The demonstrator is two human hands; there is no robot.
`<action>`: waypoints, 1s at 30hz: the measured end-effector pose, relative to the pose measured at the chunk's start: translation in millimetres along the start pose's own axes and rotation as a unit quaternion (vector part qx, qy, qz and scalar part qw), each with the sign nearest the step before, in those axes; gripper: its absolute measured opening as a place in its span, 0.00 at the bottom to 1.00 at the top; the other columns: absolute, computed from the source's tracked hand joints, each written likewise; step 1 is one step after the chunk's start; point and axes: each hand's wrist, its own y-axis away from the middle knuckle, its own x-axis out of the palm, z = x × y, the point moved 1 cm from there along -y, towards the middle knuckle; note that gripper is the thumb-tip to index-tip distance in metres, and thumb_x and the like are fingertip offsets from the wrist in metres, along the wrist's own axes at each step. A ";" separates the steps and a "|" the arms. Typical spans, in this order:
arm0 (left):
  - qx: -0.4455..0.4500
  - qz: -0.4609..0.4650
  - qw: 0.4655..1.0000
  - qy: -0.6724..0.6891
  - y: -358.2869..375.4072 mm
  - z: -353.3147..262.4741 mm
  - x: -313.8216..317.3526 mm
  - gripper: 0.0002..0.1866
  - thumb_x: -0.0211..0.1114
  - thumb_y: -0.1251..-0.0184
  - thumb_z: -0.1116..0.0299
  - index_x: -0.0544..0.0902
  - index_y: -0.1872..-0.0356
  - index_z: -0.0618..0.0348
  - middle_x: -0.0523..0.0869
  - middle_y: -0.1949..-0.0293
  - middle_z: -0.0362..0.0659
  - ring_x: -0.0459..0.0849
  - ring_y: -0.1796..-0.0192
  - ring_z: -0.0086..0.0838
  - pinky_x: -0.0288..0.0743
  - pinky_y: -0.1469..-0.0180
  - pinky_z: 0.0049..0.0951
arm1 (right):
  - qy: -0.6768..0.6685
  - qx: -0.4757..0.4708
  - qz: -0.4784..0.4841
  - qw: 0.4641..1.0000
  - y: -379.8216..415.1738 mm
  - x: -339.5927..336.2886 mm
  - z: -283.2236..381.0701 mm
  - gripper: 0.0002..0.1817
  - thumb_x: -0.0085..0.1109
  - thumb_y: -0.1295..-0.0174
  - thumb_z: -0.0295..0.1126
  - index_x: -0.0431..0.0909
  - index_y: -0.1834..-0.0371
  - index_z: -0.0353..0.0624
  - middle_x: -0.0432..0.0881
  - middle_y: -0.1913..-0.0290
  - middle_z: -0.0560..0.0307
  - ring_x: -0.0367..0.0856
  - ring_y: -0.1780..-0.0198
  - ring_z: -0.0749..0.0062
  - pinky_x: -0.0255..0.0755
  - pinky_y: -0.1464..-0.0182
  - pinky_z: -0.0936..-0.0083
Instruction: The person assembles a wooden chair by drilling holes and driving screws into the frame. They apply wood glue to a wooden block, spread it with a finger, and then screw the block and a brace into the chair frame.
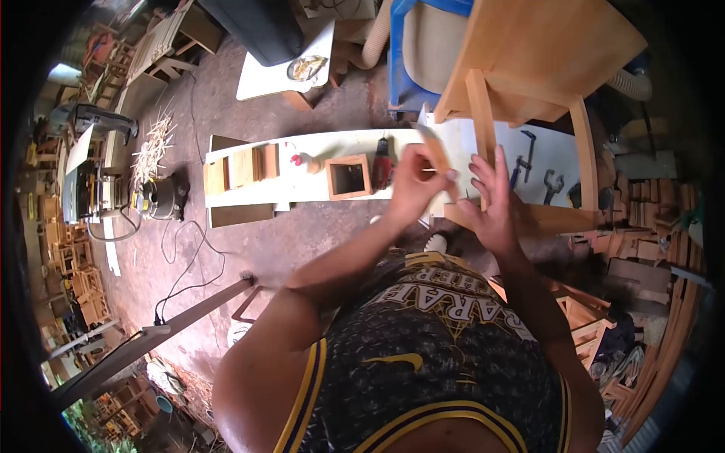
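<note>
Slim wooden-looking piece (436, 151): upright between the thumb and fingers of my left hand (412, 189), above the desk (291, 189); blurred, its edges unclear. Right hand (497, 208): fingers spread, just beside it; contact cannot be confirmed. I judge the piece light, stiff and dry, best pinched at mid-length, clear of the ends. The panelled wooden furniture (529, 53) nearby appears rigid and bulky, better taken by its leg (478, 102) and panel edge together.
</note>
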 end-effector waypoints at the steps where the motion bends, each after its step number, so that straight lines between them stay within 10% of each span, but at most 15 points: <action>1: 0.003 -0.014 1.000 -0.016 4.2 5.6 -12.9 0.19 0.70 0.41 0.75 0.69 0.54 0.61 0.81 0.59 0.44 0.82 0.58 0.27 0.80 0.53 0.31 | 0.036 -0.017 0.018 0.999 2.6 -5.6 4.3 0.53 0.65 0.42 0.27 0.33 0.22 0.43 0.68 0.35 0.38 0.68 0.33 0.57 0.67 0.36 0.62; 6: -0.036 -0.179 0.931 -0.316 53.0 8.8 -70.2 0.22 0.71 0.42 0.71 0.69 0.52 0.65 0.82 0.60 0.48 0.83 0.58 0.30 0.79 0.55 0.31 | -0.230 0.118 0.122 0.958 20.8 6.7 6.9 0.46 0.57 0.38 0.24 0.37 0.22 0.44 0.71 0.39 0.41 0.72 0.37 0.59 0.67 0.36 0.64; 14: -0.109 -0.387 0.748 -0.528 184.1 57.9 -158.0 0.25 0.78 0.54 0.64 0.73 0.60 0.61 0.79 0.66 0.47 0.79 0.64 0.34 0.75 0.59 0.34 | 0.139 0.264 0.185 0.936 58.9 138.1 -193.2 0.56 0.65 0.54 0.28 0.37 0.24 0.37 0.66 0.34 0.33 0.66 0.33 0.46 0.61 0.31 0.64; 20: -0.134 -0.341 0.763 -0.532 187.6 45.4 -191.8 0.25 0.77 0.55 0.66 0.75 0.56 0.61 0.80 0.65 0.48 0.81 0.63 0.37 0.76 0.59 0.35 | 0.442 0.211 0.146 0.859 38.7 181.5 -299.3 0.49 0.63 0.50 0.29 0.45 0.27 0.31 0.64 0.34 0.35 0.62 0.32 0.41 0.60 0.33 0.60; 23: -0.055 -0.300 0.784 -0.540 146.2 13.3 -221.9 0.25 0.76 0.54 0.68 0.75 0.55 0.63 0.79 0.63 0.49 0.79 0.63 0.38 0.75 0.58 0.36 | 0.531 -0.027 0.006 0.847 1.8 194.4 -357.7 0.37 0.52 0.42 0.25 0.50 0.27 0.36 0.68 0.36 0.36 0.66 0.35 0.42 0.58 0.36 0.46; 30: 0.092 -0.218 0.707 -0.667 -4.0 -76.4 -375.1 0.27 0.79 0.58 0.70 0.76 0.55 0.63 0.80 0.61 0.49 0.80 0.59 0.40 0.76 0.55 0.35 | 0.487 0.110 0.228 0.836 -47.4 204.2 -398.1 0.53 0.63 0.52 0.21 0.39 0.24 0.42 0.76 0.54 0.32 0.77 0.54 0.37 0.73 0.52 0.49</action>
